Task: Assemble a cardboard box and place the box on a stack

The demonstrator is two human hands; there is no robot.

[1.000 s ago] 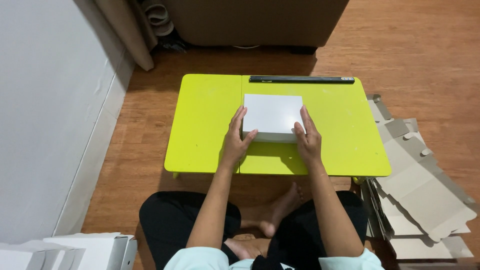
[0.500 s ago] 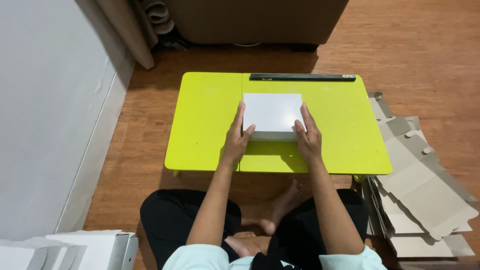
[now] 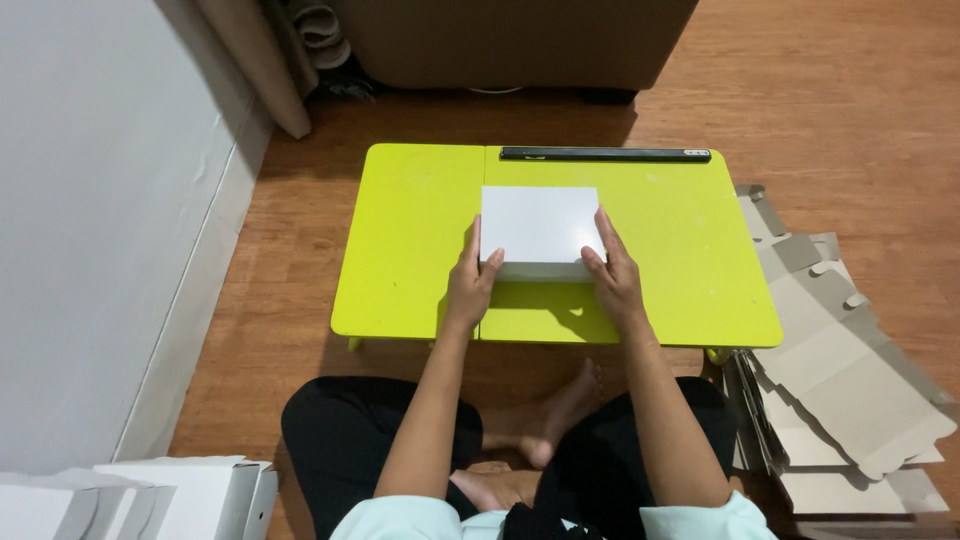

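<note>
White box (image 3: 540, 228) on the lime table (image 3: 410, 250) sits between left hand (image 3: 470, 285) and right hand (image 3: 615, 280), both pressed flat against its sides

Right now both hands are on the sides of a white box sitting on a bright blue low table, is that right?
Not quite. The low table is bright lime green, not blue, as the head view shows. The rest holds: the left hand and right hand are on the sides of the white box, which sits on that table.

The green table (image 3: 400, 260) is bare beside the fingers (image 3: 472, 262). Past the fingertips, a black bar (image 3: 605, 154) blocks the far edge.
</note>
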